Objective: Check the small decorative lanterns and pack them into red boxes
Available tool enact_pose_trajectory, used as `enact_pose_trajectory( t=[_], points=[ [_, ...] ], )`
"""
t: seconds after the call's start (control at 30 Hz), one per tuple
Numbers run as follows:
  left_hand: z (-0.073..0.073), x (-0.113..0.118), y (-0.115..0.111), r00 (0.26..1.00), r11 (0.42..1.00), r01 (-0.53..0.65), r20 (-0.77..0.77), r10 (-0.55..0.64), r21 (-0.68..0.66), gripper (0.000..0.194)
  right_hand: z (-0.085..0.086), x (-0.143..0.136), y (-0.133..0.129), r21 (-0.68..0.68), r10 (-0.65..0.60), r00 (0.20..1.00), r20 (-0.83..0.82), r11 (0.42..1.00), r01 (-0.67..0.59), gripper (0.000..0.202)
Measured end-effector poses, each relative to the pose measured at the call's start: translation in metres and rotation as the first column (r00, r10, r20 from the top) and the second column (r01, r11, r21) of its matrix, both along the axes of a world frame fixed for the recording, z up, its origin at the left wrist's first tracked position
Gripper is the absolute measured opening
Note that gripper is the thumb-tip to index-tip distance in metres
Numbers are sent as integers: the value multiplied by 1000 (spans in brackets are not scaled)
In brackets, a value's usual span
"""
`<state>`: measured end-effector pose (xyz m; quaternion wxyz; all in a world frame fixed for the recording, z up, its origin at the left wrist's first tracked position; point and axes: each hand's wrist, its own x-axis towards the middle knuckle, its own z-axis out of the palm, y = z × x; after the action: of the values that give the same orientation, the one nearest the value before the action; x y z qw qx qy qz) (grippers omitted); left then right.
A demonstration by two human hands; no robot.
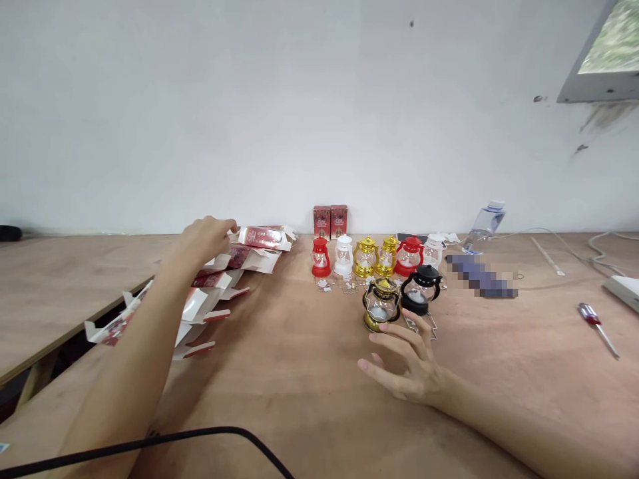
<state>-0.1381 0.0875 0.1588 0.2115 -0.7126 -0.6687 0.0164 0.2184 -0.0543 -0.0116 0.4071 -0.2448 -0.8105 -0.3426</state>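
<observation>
My left hand [208,241] reaches over a pile of unfolded red and white cartons [262,238]; its fingertips are at a carton, and whether they grip it cannot be made out. My right hand [407,362] is open, fingers spread, just in front of a black and gold lantern [381,307]. Beside that stands a black lantern [420,289] with a wire piece at its base. Behind them is a row of small lanterns: red [321,258], white [343,256], gold [366,258] and several more.
Two closed red boxes [330,221] stand near the wall. To the right are a tilted water bottle [483,228], a blurred dark object [479,276], a white cable and a screwdriver [598,329]. A black cord [200,432] crosses the near left. A gap opens between tabletops at left.
</observation>
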Motion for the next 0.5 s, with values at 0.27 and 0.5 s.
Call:
enact_pose_trajectory(
  t=[0.27,0.5],
  points=[
    [17,-3,-22,962,870,-212,250,107,445,36,2,0,-1,24,38,998,-41,999,-37,55],
    [30,-20,-38,890,399,-226,355,-287,889,27,10,-8,1,57,110,988,-112,993,-104,52]
  ],
)
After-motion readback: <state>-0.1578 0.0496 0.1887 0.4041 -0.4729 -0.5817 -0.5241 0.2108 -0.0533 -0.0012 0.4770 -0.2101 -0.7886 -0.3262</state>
